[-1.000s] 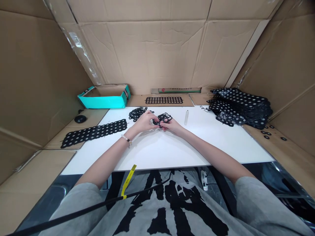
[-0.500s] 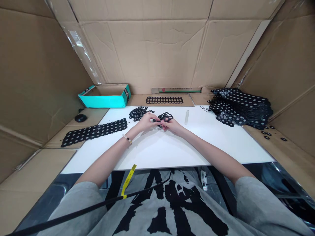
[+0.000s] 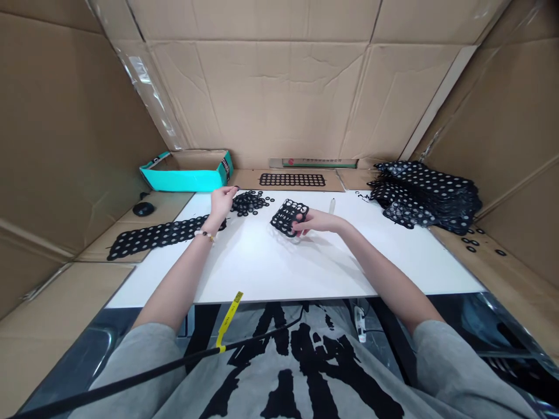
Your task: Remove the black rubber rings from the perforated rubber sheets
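Note:
My right hand (image 3: 317, 222) grips the lower right edge of a small black lattice piece (image 3: 288, 217), tilted above the white board. My left hand (image 3: 222, 202) is closed in a pinch, with a tiny dark thing at its fingertips that is too small to name. It is raised beside a pile of small black rings (image 3: 250, 202). Below and behind my left wrist, a long black sheet with rows of light dots (image 3: 152, 237) reaches off to the left.
At the back are a turquoise box (image 3: 187, 179) and a black grid strip (image 3: 292, 180). A whitish pen-like tube (image 3: 332, 206) lies right of centre. Stacked black dotted sheets (image 3: 441, 195) and loose rings (image 3: 470, 248) are at the right. A black round object (image 3: 143, 209) sits left.
My left hand has left the lattice piece and moved left, beyond the ring pile. My right hand still holds the piece, which now shows more of its face.

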`<state>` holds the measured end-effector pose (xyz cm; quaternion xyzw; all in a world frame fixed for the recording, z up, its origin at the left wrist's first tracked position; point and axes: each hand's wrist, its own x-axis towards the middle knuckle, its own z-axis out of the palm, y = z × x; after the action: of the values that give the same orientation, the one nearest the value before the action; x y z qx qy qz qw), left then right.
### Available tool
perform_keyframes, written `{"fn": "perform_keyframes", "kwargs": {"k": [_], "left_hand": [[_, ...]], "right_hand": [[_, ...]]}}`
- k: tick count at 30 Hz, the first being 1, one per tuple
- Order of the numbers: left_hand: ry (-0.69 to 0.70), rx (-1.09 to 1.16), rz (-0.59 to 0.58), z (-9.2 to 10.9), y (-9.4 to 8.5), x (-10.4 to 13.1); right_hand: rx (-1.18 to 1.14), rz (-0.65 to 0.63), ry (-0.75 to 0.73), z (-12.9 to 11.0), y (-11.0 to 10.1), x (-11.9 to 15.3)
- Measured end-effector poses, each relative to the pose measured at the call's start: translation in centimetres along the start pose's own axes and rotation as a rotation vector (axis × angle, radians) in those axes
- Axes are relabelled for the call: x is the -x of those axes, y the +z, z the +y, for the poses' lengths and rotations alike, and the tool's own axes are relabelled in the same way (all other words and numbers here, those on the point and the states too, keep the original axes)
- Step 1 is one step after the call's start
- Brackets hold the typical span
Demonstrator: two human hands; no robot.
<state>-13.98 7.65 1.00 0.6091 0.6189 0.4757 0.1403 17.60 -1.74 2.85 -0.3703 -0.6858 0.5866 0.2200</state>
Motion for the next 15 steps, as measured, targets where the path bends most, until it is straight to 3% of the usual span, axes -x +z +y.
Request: {"fn": "perform_keyframes", "kwargs": {"k": [1, 4, 9, 12, 15], "left_hand": [[0.027, -0.098, -0.001, -0.6, -0.4, -0.3], [0.073, -0.317, -0.068, -1.8, -0.4, -0.1], [0.051, -0.380, -0.100, -2.1, 1.0, 0.5], [0.054, -0.358, -0.036, -2.0, 1.0, 0.5], [0.073, -0.305, 0.029, -1.7, 0.6, 0.5]], "right_hand": [[0.068, -0.002, -0.011, -0.8, -0.7, 1.1], [0.144, 0.170, -0.010, -2.8, -2.5, 5.2], [-0.165, 0.456, -0.038, -4.3, -4.3, 10.1], [-0.364, 0.546, -0.074, -5.2, -4.9, 9.8], [-0.422, 0.519, -0.110, -6.7, -5.3, 7.2]]}}
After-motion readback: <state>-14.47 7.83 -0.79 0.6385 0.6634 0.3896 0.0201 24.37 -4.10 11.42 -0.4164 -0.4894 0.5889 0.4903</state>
